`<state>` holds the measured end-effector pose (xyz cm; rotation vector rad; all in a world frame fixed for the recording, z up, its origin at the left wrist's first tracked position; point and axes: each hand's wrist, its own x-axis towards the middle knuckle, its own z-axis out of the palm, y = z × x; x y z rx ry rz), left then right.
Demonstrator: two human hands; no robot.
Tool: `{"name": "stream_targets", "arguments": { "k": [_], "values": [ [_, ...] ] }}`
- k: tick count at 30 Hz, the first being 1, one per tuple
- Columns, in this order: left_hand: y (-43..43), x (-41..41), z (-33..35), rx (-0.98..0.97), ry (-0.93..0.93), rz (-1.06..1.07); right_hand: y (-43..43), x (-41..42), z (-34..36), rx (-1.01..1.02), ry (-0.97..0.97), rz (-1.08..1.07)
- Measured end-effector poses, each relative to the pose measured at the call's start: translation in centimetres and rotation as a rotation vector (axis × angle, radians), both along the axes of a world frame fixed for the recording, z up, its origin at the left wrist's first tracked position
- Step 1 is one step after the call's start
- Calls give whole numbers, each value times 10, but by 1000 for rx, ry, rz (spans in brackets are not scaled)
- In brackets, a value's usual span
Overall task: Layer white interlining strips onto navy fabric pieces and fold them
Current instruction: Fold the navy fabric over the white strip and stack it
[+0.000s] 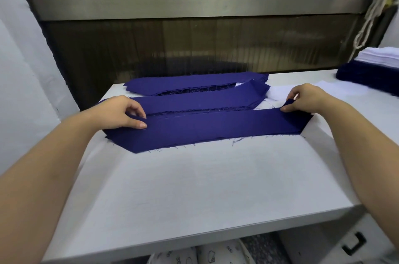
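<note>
A long navy fabric piece (207, 126) lies across the white table (205, 179), nearest to me, on top of a thin pile of like pieces. My left hand (124, 112) pinches its left end between thumb and fingers. My right hand (306, 97) pinches its right end, where a corner is lifted. Behind it lie a second navy pile (200, 99) and a third (194, 83). A bit of white interlining (277, 93) shows beside my right hand.
At the far right stands a stack of white strips (380, 55) on top of a navy stack (367, 78). A dark machine opening (194, 47) runs behind the table. Cords hang at the upper right. A drawer handle (355, 242) sits below the table edge.
</note>
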<state>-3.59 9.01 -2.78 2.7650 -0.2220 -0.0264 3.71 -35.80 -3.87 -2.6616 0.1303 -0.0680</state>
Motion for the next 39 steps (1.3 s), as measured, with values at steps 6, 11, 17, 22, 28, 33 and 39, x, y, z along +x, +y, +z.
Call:
{"name": "stream_targets", "arguments": {
  "k": [6,11,17,22,28,33,39],
  "values": [
    [-4,0,1,32,6,-37,4,-2,1,-36,94,16],
    [-7,-1,2,78,63,-79,9,-5,3,-77,101,108],
    [-8,-3,5,42,43,-89,11,-4,4,-101,-108,147],
    [0,-7,15,-108,-50,6,18,-5,4,45,-316,157],
    [2,-1,20,-79,-78,47,33,2,12,104,-413,114],
    [-1,11,22,-36,-51,131,41,18,27,60,-381,95],
    [-6,9,17,-109,90,156,32,21,33,1,-114,116]
  ]
}}
